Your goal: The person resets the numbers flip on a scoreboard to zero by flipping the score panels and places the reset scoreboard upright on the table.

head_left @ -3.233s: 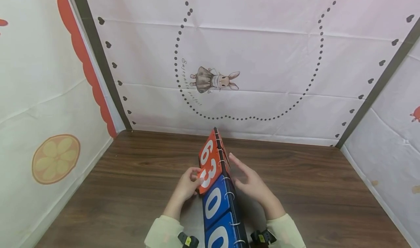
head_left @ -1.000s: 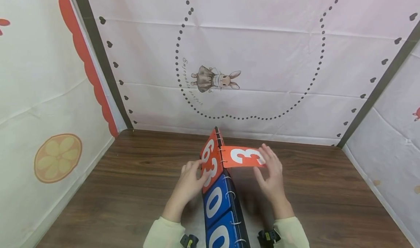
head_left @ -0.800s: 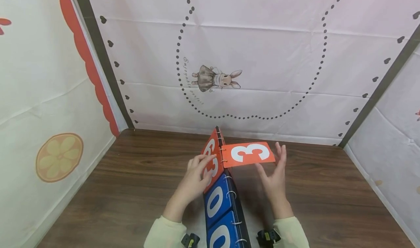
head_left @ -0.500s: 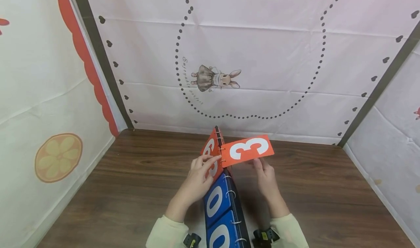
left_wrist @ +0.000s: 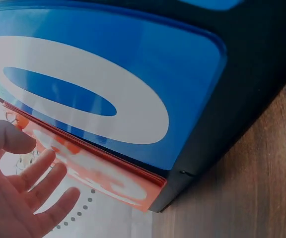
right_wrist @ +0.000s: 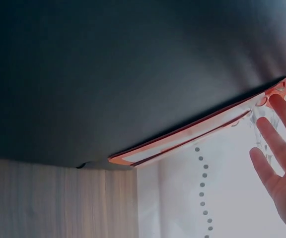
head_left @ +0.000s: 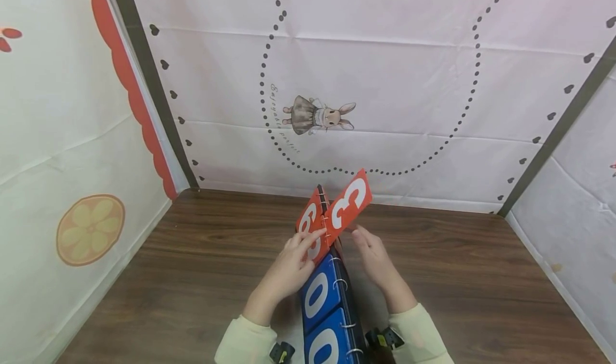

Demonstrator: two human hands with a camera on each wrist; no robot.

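Observation:
A flip scoreboard (head_left: 348, 300) stands like a tent on the table, its number cards hung on metal rings along the top ridge. Two blue 0 cards (head_left: 316, 294) face left at the near end; a red 6 card (head_left: 308, 217) is at the far end. One red 3 card (head_left: 347, 203) stands up from the ridge, tilted to the right. My left hand (head_left: 289, 265) reaches over the red side, index finger extended to the rings at that card's base. My right hand (head_left: 377, 262) is on the other side, fingertips at the raised card's lower edge, fingers extended in the right wrist view.
The brown wood table (head_left: 216, 246) runs back to a pale printed cloth wall (head_left: 399, 97) with a rabbit picture. Cloth side walls (head_left: 96, 155) stand to the left and right. A dark camera strap (head_left: 385, 338) is on each wrist.
The red 3 card has swung up from lying out to the right to standing tilted over the ridge. My right hand has moved left with it; my left hand has moved onto the rings.

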